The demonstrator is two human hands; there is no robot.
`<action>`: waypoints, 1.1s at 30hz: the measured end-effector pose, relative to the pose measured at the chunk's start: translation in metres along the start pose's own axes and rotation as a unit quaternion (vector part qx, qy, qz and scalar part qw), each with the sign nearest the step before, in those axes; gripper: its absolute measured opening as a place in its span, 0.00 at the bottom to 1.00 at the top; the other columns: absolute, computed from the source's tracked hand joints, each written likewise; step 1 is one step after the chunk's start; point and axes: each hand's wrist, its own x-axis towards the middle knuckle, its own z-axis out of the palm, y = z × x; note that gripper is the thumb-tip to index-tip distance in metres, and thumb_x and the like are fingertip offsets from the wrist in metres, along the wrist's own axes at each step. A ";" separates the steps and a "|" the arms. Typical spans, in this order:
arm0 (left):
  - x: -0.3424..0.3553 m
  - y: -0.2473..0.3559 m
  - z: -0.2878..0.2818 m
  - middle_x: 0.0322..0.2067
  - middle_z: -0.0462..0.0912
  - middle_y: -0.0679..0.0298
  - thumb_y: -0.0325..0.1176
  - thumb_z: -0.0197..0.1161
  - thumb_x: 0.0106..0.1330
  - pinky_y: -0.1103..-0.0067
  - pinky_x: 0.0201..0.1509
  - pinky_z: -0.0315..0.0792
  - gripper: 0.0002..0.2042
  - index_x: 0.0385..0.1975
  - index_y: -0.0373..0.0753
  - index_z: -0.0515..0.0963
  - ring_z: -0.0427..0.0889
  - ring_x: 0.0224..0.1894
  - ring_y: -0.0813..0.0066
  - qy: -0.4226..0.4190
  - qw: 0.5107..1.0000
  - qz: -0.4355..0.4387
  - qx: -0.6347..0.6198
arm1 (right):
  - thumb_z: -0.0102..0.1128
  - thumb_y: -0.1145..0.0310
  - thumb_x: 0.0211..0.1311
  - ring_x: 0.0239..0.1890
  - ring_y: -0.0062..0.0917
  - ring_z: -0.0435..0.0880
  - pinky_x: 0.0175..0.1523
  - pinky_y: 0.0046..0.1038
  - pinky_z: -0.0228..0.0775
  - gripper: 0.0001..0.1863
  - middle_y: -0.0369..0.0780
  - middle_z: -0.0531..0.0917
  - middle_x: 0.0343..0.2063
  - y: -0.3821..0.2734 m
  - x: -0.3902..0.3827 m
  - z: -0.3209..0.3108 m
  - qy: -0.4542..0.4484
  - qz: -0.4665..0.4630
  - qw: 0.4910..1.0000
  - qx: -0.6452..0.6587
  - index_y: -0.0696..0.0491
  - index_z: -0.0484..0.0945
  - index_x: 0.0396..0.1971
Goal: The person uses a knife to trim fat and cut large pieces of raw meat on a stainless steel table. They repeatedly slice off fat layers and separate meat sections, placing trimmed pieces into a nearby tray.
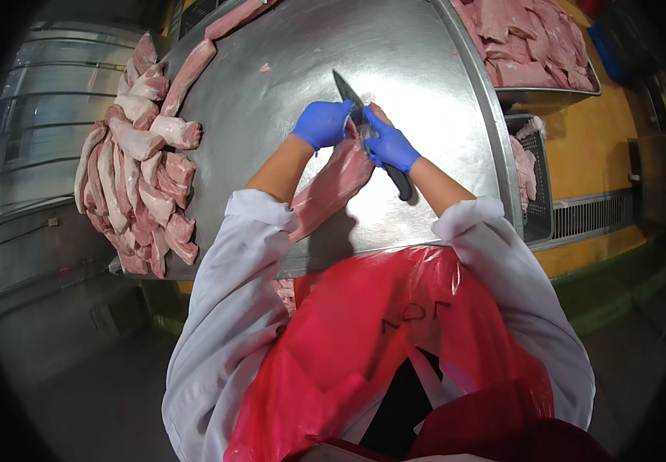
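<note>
My left hand (321, 123), in a blue glove, is closed on the upper end of a long pink pork strip (331, 181), which runs down toward my left forearm. My right hand (391, 146), also gloved, is closed beside it where strip and knife cross; I cannot tell which it grips. The knife (400, 183) has its dark blade pointing up and away from me between my hands, with the black handle showing below my right hand. Both hands are over the steel tray table (271, 115).
A pile of pork pieces (137, 185) covers the table's left side, with more strips (190, 73) toward the back. At right are a heaped tray of meat (529, 42) and a perforated crate (537, 177) with meat, beyond the table's raised edge.
</note>
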 end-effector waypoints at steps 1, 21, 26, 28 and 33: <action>0.001 0.002 -0.002 0.32 0.87 0.60 0.31 0.62 0.57 0.65 0.38 0.78 0.11 0.39 0.40 0.74 0.86 0.35 0.56 -0.015 0.999 -0.008 0.027 | 0.48 0.70 0.67 0.23 0.23 0.81 0.31 0.26 0.80 0.39 0.45 0.84 0.33 -0.002 -0.010 -0.004 -0.035 0.021 0.997 -0.064 0.33 0.50 0.76; -0.030 0.025 -0.049 0.30 0.86 0.53 0.32 0.63 0.55 0.61 0.38 0.78 0.10 0.36 0.39 0.78 0.85 0.36 0.50 0.034 0.999 -0.004 0.027 | 0.46 0.65 0.69 0.19 0.28 0.82 0.28 0.30 0.80 0.38 0.44 0.82 0.25 0.024 -0.032 0.037 -0.079 -0.016 0.988 -0.130 0.34 0.46 0.77; -0.050 0.019 -0.055 0.29 0.86 0.55 0.30 0.62 0.54 0.62 0.39 0.77 0.08 0.34 0.39 0.77 0.85 0.36 0.50 0.093 0.995 -0.042 0.008 | 0.47 0.68 0.66 0.19 0.28 0.81 0.30 0.32 0.79 0.40 0.45 0.82 0.25 0.012 -0.086 0.040 -0.140 0.041 0.976 -0.159 0.36 0.46 0.77; -0.057 0.021 -0.067 0.29 0.86 0.55 0.29 0.62 0.53 0.62 0.39 0.77 0.08 0.34 0.39 0.77 0.85 0.36 0.50 0.107 0.993 -0.051 -0.008 | 0.46 0.70 0.66 0.19 0.26 0.80 0.30 0.30 0.78 0.40 0.44 0.81 0.24 0.028 -0.134 0.035 -0.176 0.062 0.977 -0.104 0.36 0.46 0.77; -0.067 0.030 -0.071 0.33 0.87 0.56 0.33 0.62 0.56 0.63 0.40 0.78 0.08 0.34 0.41 0.79 0.85 0.37 0.52 0.123 0.991 -0.041 0.003 | 0.46 0.71 0.68 0.19 0.23 0.79 0.28 0.28 0.77 0.40 0.41 0.80 0.22 0.016 -0.061 0.068 -0.116 0.023 0.990 -0.073 0.36 0.45 0.77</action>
